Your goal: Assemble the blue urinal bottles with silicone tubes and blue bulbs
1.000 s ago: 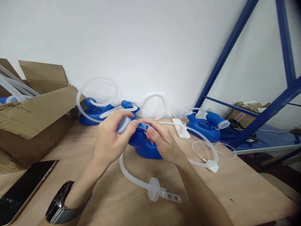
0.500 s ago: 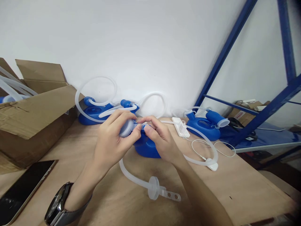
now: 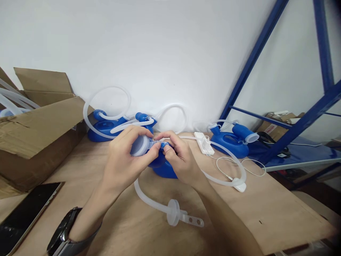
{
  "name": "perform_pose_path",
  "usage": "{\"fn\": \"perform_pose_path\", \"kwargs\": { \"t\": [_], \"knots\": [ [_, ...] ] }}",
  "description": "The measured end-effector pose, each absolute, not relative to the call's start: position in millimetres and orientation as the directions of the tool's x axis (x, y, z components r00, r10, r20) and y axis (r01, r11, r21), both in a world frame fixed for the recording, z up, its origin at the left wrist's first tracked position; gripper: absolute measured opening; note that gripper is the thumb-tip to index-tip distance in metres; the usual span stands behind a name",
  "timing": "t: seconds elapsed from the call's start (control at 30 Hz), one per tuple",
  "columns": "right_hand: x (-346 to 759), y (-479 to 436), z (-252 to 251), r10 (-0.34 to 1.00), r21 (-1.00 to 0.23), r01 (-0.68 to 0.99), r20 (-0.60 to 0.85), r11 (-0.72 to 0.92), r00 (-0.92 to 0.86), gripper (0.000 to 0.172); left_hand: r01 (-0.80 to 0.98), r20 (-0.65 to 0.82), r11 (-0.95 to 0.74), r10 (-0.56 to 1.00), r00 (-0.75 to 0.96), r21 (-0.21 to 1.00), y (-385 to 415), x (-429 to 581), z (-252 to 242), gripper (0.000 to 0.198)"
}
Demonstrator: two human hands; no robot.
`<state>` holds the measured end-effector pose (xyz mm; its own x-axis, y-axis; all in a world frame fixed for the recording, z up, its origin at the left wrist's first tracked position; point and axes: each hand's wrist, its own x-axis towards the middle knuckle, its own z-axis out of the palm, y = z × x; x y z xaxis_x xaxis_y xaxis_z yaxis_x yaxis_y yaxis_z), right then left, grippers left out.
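Observation:
My left hand (image 3: 124, 156) curls around a translucent round cap (image 3: 141, 146) with its thumb and fingers. A short strap runs from the cap to my right hand (image 3: 182, 160), whose thumb and fingertips pinch the strap's end beside a small blue nub. Under both hands a blue urinal bottle (image 3: 165, 172) stands on the table, its upper part largely covered by my fingers. In front of it lies a clear tube (image 3: 151, 203). At that tube's end sits a translucent disc-shaped cap (image 3: 173, 212) with a strap with holes.
Several other blue urinal bottles (image 3: 229, 144) with looped tubes stand along the wall. An open cardboard box (image 3: 50, 124) is at left, above a phone (image 3: 29, 213). A white power strip (image 3: 204, 143) and a cable with a white device (image 3: 239, 185) lie right, near blue shelving (image 3: 301, 156).
The cap in my left hand has turned so its opening shows more. Both hands keep their grip at the strap. The whole view has shifted slightly.

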<state>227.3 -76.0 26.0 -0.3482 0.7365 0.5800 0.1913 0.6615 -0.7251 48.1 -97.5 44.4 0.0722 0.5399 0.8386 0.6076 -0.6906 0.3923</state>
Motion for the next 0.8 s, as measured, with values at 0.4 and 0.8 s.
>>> {"fn": "perform_pose_path", "kwargs": {
  "t": [0.4,0.8],
  "knots": [
    [229.7,-76.2,23.5,0.746,-0.748,0.141,0.589,0.649,-0.309,0.027,0.59,0.882,-0.747,0.456,0.12,0.306,-95.6,52.8,40.0,0.007],
    [233.3,-70.1,28.6,0.736,-0.77,0.103,0.55,0.63,-0.395,0.035,0.636,0.869,-0.698,0.488,0.085,0.33,-96.6,51.4,38.7,0.008]
  ]
}}
